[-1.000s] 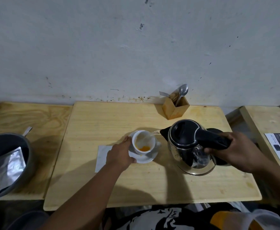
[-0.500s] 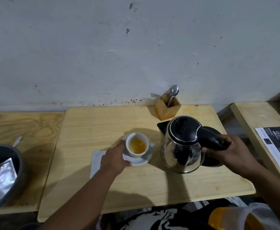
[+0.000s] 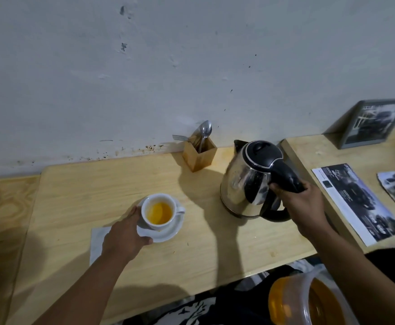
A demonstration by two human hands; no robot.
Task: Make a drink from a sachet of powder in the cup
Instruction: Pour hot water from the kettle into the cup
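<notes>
A white cup holding orange liquid stands on a white saucer on the wooden table. My left hand rests against the saucer's left rim and the cup's side. My right hand grips the black handle of a steel kettle, which is upright at the table's right side, on or just above its dark base. A white napkin lies under my left wrist.
A wooden holder with a spoon and fork stands by the wall. On the right side table lie a leaflet, a photo and a framed picture. An orange-lidded plastic jar sits low at the front right.
The kettle has gone from tilted over the cup to upright, and moved right and away from the cup. The cup now holds more orange liquid. The view has swung right.
</notes>
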